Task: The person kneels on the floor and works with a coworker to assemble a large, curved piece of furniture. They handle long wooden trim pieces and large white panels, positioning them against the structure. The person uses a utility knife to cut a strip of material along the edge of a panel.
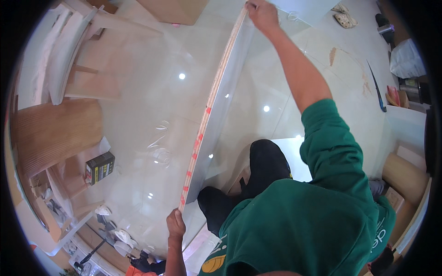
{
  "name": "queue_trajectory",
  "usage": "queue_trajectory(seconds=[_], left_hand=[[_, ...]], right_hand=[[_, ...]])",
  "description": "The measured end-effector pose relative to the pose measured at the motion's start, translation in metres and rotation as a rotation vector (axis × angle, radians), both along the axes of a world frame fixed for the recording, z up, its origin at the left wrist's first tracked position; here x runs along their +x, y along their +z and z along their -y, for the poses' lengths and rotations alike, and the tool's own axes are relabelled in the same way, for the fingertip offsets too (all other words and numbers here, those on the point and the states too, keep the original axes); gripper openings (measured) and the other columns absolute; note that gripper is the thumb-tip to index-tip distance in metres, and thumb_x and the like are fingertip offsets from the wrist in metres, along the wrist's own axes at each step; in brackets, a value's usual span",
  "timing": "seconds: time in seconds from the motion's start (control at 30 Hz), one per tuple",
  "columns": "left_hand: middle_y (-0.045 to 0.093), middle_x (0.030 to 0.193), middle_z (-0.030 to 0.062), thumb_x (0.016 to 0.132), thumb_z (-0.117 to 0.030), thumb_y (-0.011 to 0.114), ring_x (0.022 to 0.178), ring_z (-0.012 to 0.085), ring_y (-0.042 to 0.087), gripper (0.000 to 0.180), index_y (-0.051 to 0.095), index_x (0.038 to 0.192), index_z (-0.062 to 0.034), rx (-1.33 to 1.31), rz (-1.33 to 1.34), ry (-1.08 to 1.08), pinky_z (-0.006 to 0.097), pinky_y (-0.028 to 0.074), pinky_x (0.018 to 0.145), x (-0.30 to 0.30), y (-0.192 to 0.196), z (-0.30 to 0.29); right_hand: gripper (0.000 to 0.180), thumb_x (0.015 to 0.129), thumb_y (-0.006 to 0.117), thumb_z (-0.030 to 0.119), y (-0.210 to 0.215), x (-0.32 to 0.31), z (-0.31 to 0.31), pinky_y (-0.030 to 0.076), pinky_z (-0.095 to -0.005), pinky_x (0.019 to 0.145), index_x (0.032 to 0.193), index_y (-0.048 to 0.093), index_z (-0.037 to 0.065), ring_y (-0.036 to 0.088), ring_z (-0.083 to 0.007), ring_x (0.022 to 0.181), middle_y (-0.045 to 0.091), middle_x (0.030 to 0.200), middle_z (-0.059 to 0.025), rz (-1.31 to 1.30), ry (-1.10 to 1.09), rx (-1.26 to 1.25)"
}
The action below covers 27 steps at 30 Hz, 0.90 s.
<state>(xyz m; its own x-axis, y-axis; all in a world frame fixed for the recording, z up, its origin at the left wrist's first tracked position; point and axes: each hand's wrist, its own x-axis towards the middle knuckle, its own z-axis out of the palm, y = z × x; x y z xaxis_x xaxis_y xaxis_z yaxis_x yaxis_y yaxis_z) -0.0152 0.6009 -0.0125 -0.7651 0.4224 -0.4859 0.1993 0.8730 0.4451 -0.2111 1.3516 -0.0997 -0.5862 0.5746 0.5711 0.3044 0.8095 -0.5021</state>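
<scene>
A long white panel [220,108] stands on its narrow edge across the floor, slanting from the far middle down to the near left. Its upward edge shows layered raw wood with several red marks along the nearer half. My left hand [175,224] is closed round the near end of the panel. With the arm stretched forward, my right hand [264,16] grips the far end. Fingertips of both hands are partly hidden. My knees, in black trousers, are just right of the panel's near half.
Pale chairs [69,87] and a ribbed wooden panel [60,133] stand at the left, near a black-and-yellow box [100,168]. A cardboard box [177,9] is at the far side. Clogs [344,19] and a thin dark tool [377,87] lie at the right. Another white board [294,158] lies beside my knees.
</scene>
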Motion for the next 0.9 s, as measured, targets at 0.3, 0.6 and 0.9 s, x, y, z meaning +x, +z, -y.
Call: queue_trajectory(seconds=[0.3, 0.6, 0.9], left_hand=[[0.055, 0.066, 0.0295, 0.108, -0.037, 0.03, 0.062, 0.0491, 0.055, 0.06, 0.056, 0.073, 0.0051, 0.023, -0.038, 0.046, 0.053, 0.04, 0.058, -0.008, -0.007, 0.002], [0.058, 0.069, 0.0287, 0.107, -0.033, 0.031, 0.066, 0.0505, 0.058, 0.055, 0.061, 0.081, 0.0051, -0.032, -0.084, 0.046, 0.054, 0.041, 0.06, -0.005, -0.012, 0.008], [0.066, 0.084, 0.0283, 0.107, -0.042, 0.027, 0.079, 0.0481, 0.065, 0.064, 0.068, 0.103, 0.0058, -0.036, 0.034, 0.007, 0.05, 0.05, 0.07, -0.006, 0.0, -0.002]], right_hand=[[0.011, 0.085, 0.061, 0.01, 0.015, 0.085, 0.249, 0.054, -0.0435, 0.07, 0.091, 0.071, 0.009, 0.066, -0.0307, 0.081, 0.065, 0.086, -0.01, -0.002, 0.058, -0.082], [0.012, 0.082, 0.068, 0.003, 0.022, 0.104, 0.265, 0.056, -0.0387, 0.072, 0.092, 0.073, 0.007, 0.069, -0.0309, 0.083, 0.071, 0.09, -0.0115, -0.214, 0.114, -0.254], [0.018, 0.085, 0.064, 0.018, -0.007, -0.02, -0.016, 0.053, -0.0476, 0.075, 0.081, 0.074, 0.003, 0.067, -0.0407, 0.082, 0.07, 0.085, -0.0208, -0.298, -0.121, -0.071]])
